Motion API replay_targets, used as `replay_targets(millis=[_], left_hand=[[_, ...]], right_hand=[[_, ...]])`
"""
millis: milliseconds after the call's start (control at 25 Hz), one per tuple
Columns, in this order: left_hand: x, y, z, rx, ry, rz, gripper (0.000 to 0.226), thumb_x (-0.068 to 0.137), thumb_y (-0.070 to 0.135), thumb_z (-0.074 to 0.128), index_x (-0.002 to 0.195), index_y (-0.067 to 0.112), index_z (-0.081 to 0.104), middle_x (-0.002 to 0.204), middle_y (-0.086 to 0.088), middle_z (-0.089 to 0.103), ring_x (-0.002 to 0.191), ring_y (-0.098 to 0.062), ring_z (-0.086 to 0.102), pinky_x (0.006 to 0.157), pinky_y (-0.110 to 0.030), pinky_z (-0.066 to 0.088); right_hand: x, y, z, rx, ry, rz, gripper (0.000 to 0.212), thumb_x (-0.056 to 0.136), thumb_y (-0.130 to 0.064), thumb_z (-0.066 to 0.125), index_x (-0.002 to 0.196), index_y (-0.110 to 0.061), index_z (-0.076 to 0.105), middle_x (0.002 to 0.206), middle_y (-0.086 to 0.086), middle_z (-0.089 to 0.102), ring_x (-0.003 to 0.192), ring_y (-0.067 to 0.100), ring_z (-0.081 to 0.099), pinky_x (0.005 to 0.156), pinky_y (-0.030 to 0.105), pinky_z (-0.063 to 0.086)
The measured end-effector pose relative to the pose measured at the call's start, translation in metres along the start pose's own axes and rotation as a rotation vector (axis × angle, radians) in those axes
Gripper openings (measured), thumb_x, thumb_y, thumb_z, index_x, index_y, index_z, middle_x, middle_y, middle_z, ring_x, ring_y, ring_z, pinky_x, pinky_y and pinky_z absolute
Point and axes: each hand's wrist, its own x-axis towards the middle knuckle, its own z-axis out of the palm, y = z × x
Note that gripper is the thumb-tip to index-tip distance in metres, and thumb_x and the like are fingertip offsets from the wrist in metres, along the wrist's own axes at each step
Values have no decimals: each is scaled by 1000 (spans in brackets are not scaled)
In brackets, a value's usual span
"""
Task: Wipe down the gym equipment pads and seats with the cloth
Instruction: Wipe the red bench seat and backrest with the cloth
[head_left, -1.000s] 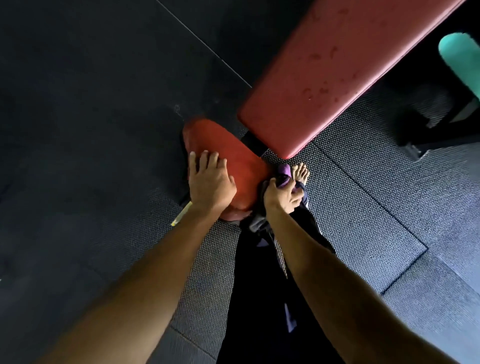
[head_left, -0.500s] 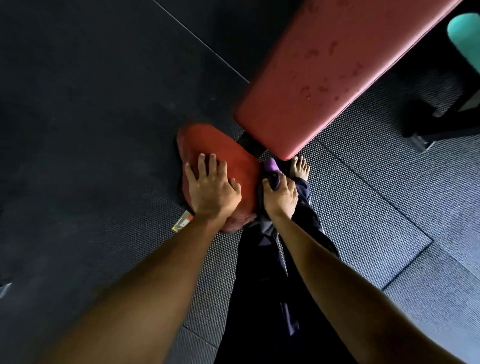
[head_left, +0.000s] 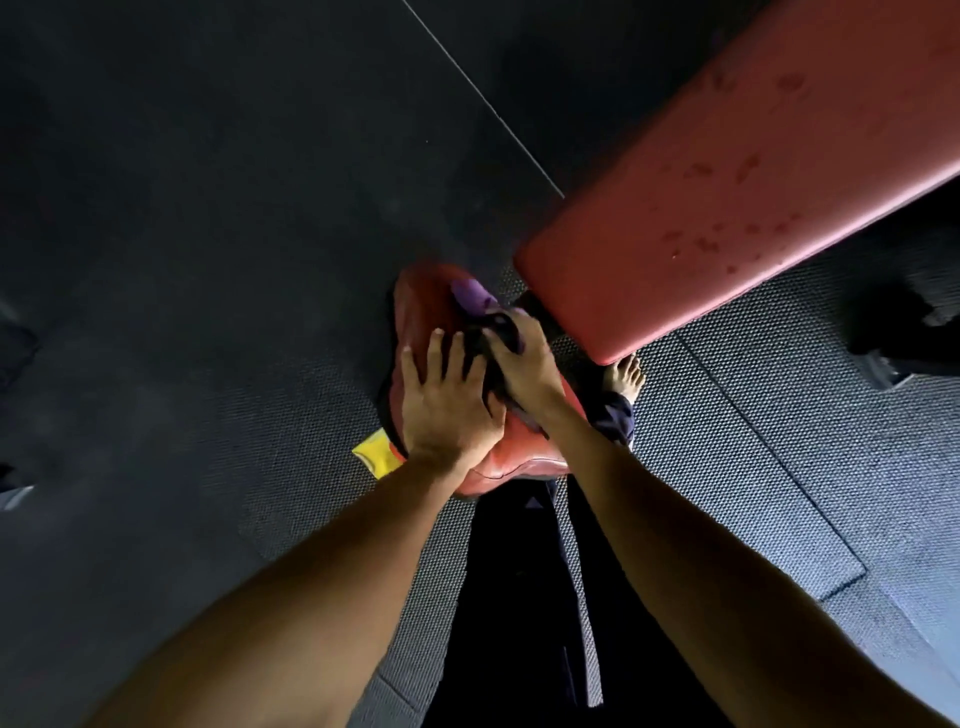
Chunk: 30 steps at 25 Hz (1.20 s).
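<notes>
While a moment ago the purple cloth (head_left: 475, 300) was at the right edge of the red seat (head_left: 418, 306), now it lies on top, with the grip of the right hand (head_left: 524, 364) closed around it; the left hand (head_left: 447, 410) presses flat on the seat just beside, fingers spread.

**Dark rubber gym floor, lit from the right**

Smooth black floor mats (head_left: 182, 182) are lying across the left, with a thin seam (head_left: 483, 98) running diagonally between them. A dotted, textured mat (head_left: 753, 467) is covering the right side and catching pale bluish light toward the lower right. A yellow tag (head_left: 375, 453) is showing against it. A dark equipment base (head_left: 893, 338) is standing at the right edge.
</notes>
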Motion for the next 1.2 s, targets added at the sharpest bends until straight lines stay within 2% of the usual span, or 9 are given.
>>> replay_targets(millis=[160,280,360,480,600,800,1000,1080,1200], left_hand=[[0,-1,2,-21,6,-6,57,81,45,50,130,19,62,149,-7,49,145,-31,34,117,-60,17],[2,-1,1,3,-21,-16,64,78,49,52,134,19,58,150,-7,48,145,-31,32,117,-60,17],[1,0,3,-1,4,-7,63,78,46,51,133,17,59,149,-9,49,144,-33,34,116,-61,19],[1,0,2,-22,11,-7,60,78,43,51,131,16,61,146,-10,51,142,-34,37,114,-62,22],[1,0,-3,-17,-67,-28,64,81,50,47,136,20,55,153,-7,43,147,-31,27,117,-61,17],[3,0,-5,17,-135,-43,67,84,52,41,146,25,43,161,-3,31,151,-28,16,119,-58,9],[-1,2,-11,76,-167,-30,66,89,49,36,149,22,42,160,-8,32,150,-32,19,118,-62,8],[4,3,-15,103,-217,17,64,97,51,32,154,21,31,163,-10,23,151,-34,13,118,-60,5],[29,12,-14,119,-216,44,64,100,53,32,153,17,32,161,-13,23,149,-35,15,121,-57,2]], right_hand=[[7,48,-21,-38,-22,135,40,93,-33,63,132,-23,62,128,10,58,122,33,56,107,47,42],[67,0,-4,-60,-133,221,60,81,-65,54,131,-33,59,128,9,62,119,36,59,103,49,48],[104,-24,14,-81,-195,156,66,72,-72,49,128,-38,60,125,5,65,116,31,62,100,47,51],[81,-32,9,-121,-241,2,56,79,-63,49,127,-36,60,125,3,62,116,25,61,100,44,51],[26,14,-26,-144,-296,24,49,92,-40,57,138,-25,55,133,9,53,124,28,54,108,46,43],[37,21,-51,-298,-327,-68,44,80,-39,62,122,-29,65,117,5,65,110,26,64,96,47,53],[37,-14,-78,-622,-276,-401,60,74,-15,79,131,-17,61,140,9,46,138,33,36,112,47,40],[47,-21,-91,-786,-256,-479,67,73,-19,81,136,-17,58,151,10,42,147,38,28,116,52,36],[66,-9,-111,-1072,-263,-591,80,78,-32,79,151,-24,45,165,13,26,154,42,11,125,56,14]])
